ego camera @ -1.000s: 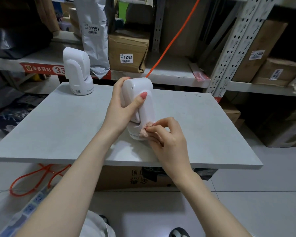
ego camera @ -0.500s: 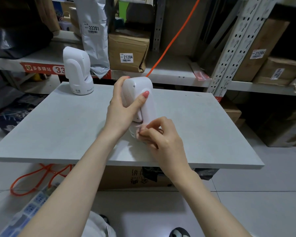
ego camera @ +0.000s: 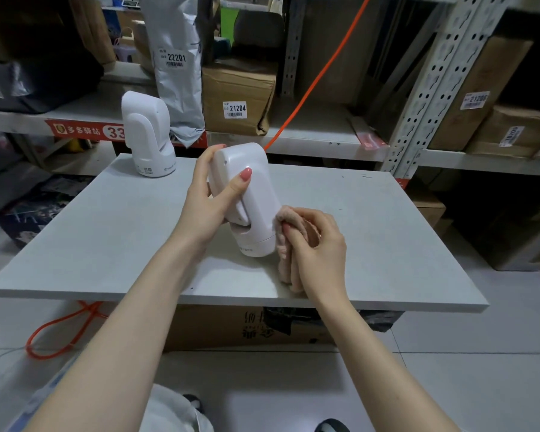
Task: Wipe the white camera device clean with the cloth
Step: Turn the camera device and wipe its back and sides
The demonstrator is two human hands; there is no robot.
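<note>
Hands grip: left hand (ego camera: 207, 203) holds one of two cameras (ego camera: 250, 201), right hand (ego camera: 317, 247) one cloth (ego camera: 286, 244)

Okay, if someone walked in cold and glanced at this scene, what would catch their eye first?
First, the white camera device tilted at the middle of the grey table, gripped by the left hand while the right hand presses a pink cloth against its lower right side. Next, a second white camera device standing upright at the table's far left corner. Behind, an orange cable slants down across shelves of labelled parcels.
</note>
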